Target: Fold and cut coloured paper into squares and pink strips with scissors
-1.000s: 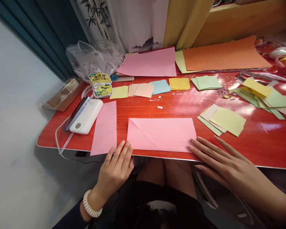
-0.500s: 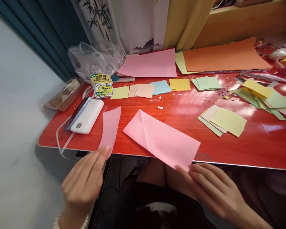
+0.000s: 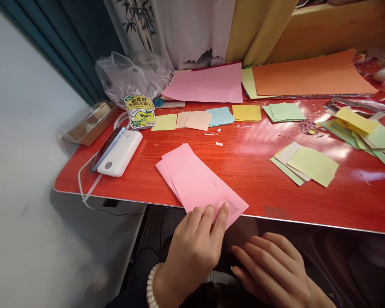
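Note:
Two pink sheets of paper lie one over the other at the table's front edge, slanting toward me, their near corner sticking out past the edge. My left hand grips the near end of the sheets, its fingertips on top and the thumb hidden. A beaded bracelet circles that wrist. To the right, below the table edge, my right hand is off the paper, its fingers loosely stretched and nothing seen in it.
On the red table lie a white power bank, a row of coloured paper squares, loose green slips and a scrap pile. Large pink and orange sheets lie at the back.
My left hand has moved right, and its narrower pink piece now overlaps the larger pink sheet. My right hand has let go of the sheet and drawn down toward me.

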A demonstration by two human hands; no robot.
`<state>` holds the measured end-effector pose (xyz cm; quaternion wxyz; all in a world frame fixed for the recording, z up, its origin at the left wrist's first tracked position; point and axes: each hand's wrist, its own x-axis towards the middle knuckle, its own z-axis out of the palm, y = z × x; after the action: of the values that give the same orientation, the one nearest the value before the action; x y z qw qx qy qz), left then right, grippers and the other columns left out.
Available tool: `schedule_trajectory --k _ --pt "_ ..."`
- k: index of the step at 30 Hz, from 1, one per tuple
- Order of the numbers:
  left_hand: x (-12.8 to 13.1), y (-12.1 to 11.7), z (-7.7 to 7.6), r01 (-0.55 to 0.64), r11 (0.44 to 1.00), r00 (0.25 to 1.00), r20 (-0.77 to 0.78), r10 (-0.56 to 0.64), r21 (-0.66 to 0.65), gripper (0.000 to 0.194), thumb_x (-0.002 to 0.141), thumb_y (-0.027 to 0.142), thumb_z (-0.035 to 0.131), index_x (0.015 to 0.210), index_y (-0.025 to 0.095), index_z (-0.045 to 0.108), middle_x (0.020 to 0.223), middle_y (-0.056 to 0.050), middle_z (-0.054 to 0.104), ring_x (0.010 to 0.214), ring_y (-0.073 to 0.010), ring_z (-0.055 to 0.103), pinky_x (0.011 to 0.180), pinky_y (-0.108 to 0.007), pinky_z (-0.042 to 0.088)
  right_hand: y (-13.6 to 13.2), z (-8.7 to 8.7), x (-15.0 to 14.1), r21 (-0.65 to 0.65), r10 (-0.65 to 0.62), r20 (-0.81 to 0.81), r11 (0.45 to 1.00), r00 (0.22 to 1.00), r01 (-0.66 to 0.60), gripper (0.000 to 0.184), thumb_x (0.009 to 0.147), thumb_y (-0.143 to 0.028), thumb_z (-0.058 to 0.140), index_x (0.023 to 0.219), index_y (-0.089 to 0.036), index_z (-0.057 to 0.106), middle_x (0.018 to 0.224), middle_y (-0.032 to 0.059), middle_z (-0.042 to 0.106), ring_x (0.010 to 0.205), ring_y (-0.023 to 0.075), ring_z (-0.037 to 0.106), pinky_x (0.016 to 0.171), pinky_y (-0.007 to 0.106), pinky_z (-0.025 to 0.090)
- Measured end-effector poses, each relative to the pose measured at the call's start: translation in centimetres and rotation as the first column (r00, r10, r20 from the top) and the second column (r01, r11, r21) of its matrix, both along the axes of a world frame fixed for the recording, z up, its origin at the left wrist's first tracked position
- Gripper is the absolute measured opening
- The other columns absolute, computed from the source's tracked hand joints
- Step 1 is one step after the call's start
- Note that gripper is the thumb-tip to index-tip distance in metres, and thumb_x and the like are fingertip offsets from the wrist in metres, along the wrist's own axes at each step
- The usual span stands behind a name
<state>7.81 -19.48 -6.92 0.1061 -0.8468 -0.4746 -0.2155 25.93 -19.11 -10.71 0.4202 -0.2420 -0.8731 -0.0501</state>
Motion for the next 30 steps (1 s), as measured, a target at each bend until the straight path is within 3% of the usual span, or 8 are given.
schedule_trajectory --k 4,9,14,20,25,30 --pt "0.6 -0.6 -0.2 0.003 1.0 1.0 0.02 -0.002 -0.004 0.032 0.085 0.011 0.055 0.116 0.001 0.058 0.091 -0.012 0.07 0.077 -0.0216 0.064 0.067 -0.034 0.056 0.9 -1.0 0.4 -0.087 -0.071 -0.071 0.994 0.995 0.064 0.027 0.076 -0.012 0.068 0.102 -0.009 0.062 0.094 0.0119 0.064 0.095 0.0243 0.061 0.078 0.038 0.052" --pt "-0.9 -0.1 1.2 0.008 1.0 0.964 0.264 -0.002 -0.024 0.031 0.092 0.03 0.047 0.101 0.005 0.061 0.092 -0.013 0.07 0.084 -0.02 0.064 0.076 -0.032 0.055 1.1 -1.9 0.4 -0.183 -0.043 -0.096 0.983 0.994 0.025 0.06 0.079 -0.015 0.066 0.134 -0.008 0.042 0.113 0.0175 0.058 0.115 0.0304 0.053 0.087 0.046 0.052" --pt "-4.6 0.7 0.1 -0.059 0.994 0.976 0.204 0.077 -0.09 0.03 0.089 0.023 0.049 0.116 0.012 0.056 0.124 -0.013 0.06 0.119 -0.0257 0.052 0.102 -0.046 0.042 1.2 -1.7 -0.1 -0.133 -0.041 0.108 0.99 0.993 0.055 0.045 0.083 -0.016 0.063 0.125 -0.007 0.052 0.113 0.016 0.065 0.123 0.027 0.05 0.095 0.042 0.049" --pt "-7.2 0.7 -2.5 -0.3 0.952 0.921 0.244 0.305 -0.056 0.043 0.087 0.024 0.055 0.128 0.013 0.048 0.129 -0.014 0.056 0.126 -0.0259 0.048 0.105 -0.049 0.041 1.6 -1.8 -0.6 -0.122 -0.022 0.215 0.991 0.976 0.049 0.047 0.081 -0.017 0.066 0.125 -0.005 0.054 0.123 0.0132 0.062 0.128 0.0255 0.044 0.107 0.041 0.04" --pt "-8.3 0.9 -3.5 -0.223 0.971 0.966 0.112 0.231 -0.085 0.04 0.086 0.024 0.056 0.124 0.015 0.052 0.129 -0.012 0.057 0.123 -0.0275 0.05 0.106 -0.054 0.037 1.6 -1.3 -1.3 -0.106 0.028 0.223 0.994 0.974 -0.004 0.039 0.083 -0.017 0.063 0.119 -0.005 0.059 0.126 0.0154 0.06 0.131 0.027 0.04 0.107 0.042 0.04" --pt "-8.4 1.5 -3.1 -0.174 0.983 0.981 0.083 0.178 -0.054 0.038 0.085 0.023 0.057 0.122 0.014 0.051 0.123 -0.013 0.061 0.118 -0.0261 0.054 0.103 -0.049 0.042 1.8 -1.1 -1.8 -0.144 0.093 0.275 0.988 0.957 -0.054 0.042 0.085 -0.009 0.054 0.126 -0.004 0.054 0.133 0.0155 0.052 0.131 0.0294 0.039 0.102 0.044 0.045"
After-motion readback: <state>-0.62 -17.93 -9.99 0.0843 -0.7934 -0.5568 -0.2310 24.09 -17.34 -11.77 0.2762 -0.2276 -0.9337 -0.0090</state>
